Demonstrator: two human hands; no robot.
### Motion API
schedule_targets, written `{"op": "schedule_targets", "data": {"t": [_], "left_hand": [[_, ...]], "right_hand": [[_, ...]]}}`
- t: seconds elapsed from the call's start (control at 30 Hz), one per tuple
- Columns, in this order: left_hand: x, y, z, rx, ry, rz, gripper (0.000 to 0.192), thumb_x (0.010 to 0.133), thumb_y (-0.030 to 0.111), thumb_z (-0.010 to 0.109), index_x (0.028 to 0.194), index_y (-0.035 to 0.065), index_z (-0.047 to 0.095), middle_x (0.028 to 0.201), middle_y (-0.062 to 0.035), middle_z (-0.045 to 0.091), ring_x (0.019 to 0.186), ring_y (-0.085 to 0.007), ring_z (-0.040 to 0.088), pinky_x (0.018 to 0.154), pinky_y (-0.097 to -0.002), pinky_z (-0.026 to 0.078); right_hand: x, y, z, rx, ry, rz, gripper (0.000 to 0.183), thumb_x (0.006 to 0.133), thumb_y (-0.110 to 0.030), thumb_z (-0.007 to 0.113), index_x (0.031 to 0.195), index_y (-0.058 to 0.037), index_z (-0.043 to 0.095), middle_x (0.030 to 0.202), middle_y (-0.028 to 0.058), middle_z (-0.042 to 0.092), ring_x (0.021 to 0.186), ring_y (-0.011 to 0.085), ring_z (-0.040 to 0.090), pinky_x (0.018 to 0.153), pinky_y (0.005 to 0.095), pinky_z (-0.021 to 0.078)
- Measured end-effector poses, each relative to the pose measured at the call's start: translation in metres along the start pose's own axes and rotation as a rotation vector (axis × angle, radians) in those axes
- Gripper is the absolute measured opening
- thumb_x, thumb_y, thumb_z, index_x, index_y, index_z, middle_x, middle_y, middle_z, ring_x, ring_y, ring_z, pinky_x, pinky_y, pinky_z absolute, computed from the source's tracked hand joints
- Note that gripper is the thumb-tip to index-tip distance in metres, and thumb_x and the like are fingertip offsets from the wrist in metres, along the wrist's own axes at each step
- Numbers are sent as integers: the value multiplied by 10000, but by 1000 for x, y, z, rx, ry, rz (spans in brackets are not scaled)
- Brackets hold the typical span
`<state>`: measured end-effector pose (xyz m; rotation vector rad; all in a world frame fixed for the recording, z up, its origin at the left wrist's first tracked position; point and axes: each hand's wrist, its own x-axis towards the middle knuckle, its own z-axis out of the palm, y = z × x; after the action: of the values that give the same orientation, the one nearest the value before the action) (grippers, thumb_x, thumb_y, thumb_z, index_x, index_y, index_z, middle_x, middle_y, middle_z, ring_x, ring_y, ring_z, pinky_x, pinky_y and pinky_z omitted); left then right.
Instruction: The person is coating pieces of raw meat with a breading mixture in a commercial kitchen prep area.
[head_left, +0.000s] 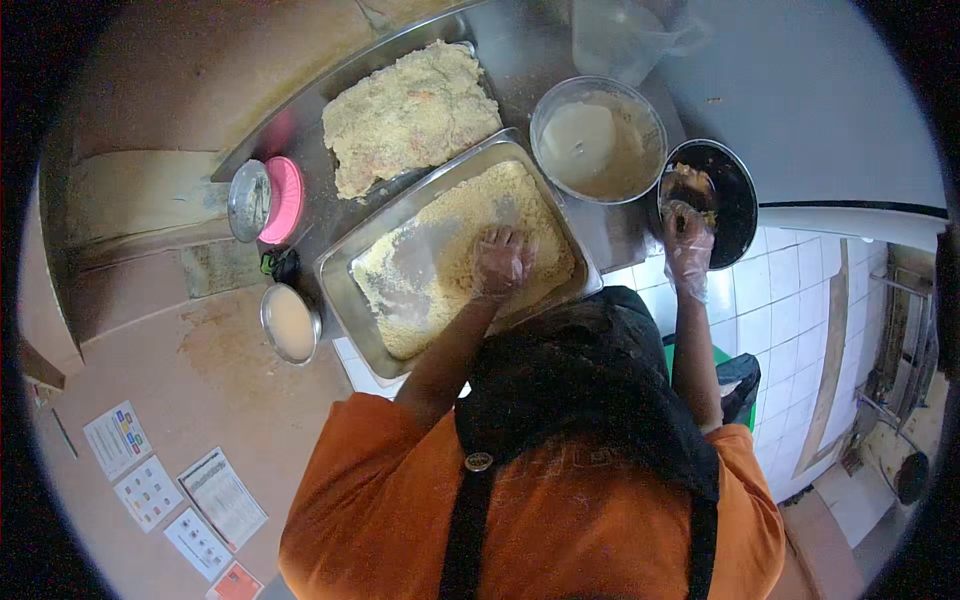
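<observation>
My left hand (504, 262), in a clear plastic glove, rests in pale breading crumbs (450, 225) inside a deep steel tray (341, 315). My right hand (688, 244), gloved the same way, is at a black bowl (735, 202), its fingers closed on a piece of food (681, 221), perhaps meat; the grip is partly hidden. More pieces seem to lie in that bowl. Between the tray and the black bowl stands a clear plastic tub (600, 187) of cloudy tan liquid with a pale object in it. Behind the steel tray, another tray holds a heap of breaded pieces (412, 112).
At the left are a pink container (283, 199), a clear round lid or bowl (250, 201) against it, and a steel bowl of pale liquid (291, 324). A clear pitcher (619, 37) stands at the back. A green bin with a black bag (739, 382) is beside my right arm.
</observation>
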<state>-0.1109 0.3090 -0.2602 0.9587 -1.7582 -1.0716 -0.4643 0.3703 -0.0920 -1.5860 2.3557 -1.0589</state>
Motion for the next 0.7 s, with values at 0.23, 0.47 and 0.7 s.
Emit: {"op": "schedule_targets", "data": {"t": [0.23,0.47,0.7], "left_hand": [[51,70,-4,944,23,377,374,884,336,604,1160,84,613,1056,-131,636,967,-335,613,821,-444,501],[45,28,-43,796,-451,-639,411,904,340,626,1179,36,608,1020,-162,670,943,-356,644,816,-464,517],[91,75,-79,799,-1176,-251,448,865,396,719,1160,59,703,1247,-168,660,1096,-299,645,885,-418,544]], "right_hand": [[-5,23,8,-124,9,-77,187,920,-213,676,1011,-56,629,936,198,683,865,395,674,749,479,538],[3,11,4,-29,23,-17,176,927,-173,661,1026,-31,697,993,211,714,900,369,710,778,425,560],[3,12,3,41,8,-31,206,930,-212,661,1035,-35,652,997,225,700,900,416,680,769,493,539]]}}
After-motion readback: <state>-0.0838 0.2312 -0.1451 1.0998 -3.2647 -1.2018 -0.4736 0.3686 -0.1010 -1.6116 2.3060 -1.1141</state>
